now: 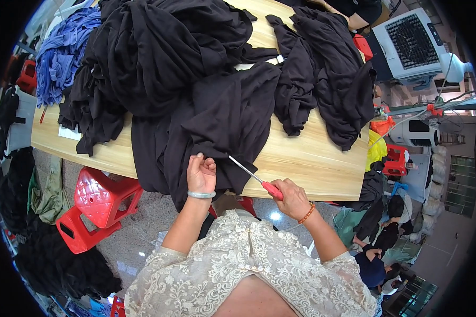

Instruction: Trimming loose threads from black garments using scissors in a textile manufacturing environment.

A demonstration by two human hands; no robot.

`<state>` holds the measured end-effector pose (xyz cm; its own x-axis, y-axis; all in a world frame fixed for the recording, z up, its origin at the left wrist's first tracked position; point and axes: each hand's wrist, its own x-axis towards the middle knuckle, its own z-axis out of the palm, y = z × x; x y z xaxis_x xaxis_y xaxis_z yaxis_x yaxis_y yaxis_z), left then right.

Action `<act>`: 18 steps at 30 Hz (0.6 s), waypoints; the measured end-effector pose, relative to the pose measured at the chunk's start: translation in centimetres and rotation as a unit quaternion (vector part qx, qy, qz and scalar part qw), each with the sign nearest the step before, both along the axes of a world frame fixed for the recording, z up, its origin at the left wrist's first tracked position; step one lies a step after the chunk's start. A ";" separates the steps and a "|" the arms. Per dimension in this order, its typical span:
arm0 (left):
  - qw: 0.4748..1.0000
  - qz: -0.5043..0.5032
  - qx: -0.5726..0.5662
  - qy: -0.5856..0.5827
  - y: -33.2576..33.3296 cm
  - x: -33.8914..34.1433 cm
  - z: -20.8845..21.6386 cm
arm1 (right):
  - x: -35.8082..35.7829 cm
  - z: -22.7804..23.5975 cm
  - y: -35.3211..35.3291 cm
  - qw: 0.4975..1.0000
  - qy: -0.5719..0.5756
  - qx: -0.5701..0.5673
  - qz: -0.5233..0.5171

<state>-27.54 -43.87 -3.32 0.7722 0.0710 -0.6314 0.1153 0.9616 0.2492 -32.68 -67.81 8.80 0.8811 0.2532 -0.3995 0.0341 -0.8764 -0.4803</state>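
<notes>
My right hand [292, 198] is closed round the red handle of a tool [247, 171] with a long, thin metal shaft. The shaft slants up and left, and its tip lies by a fold of a black garment [222, 116]. That garment spreads across the table's near edge and hangs over it. My left hand [201, 173] is turned palm up with its fingers curled in, at the garment's lower part just left of the tip. Whether cloth is pinched between those fingers cannot be made out.
The wooden table [317, 169] carries a large heap of black cloth [158, 53], more black garments [333, 74] at right and blue cloth [69, 47] at far left. Red stools [98, 195] stand below its left edge. A person's arm [354, 21] reaches in at the far side.
</notes>
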 end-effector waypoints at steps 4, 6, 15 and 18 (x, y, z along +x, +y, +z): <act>0.992 -0.041 -0.074 -0.098 1.2 0.1 2.4 | -0.3 -0.1 -0.4 1.000 0.006 0.006 -0.004; 0.991 -0.080 -0.096 -0.052 1.0 -0.1 1.2 | -0.3 -0.4 -0.4 1.000 0.006 0.003 0.001; 0.986 -0.101 0.094 0.092 -0.9 -1.1 1.0 | -0.2 -0.5 0.1 1.000 0.018 0.006 0.015; 0.983 -0.112 0.083 0.116 -0.4 -1.6 -0.1 | -0.1 -0.4 0.3 1.000 0.015 0.004 0.018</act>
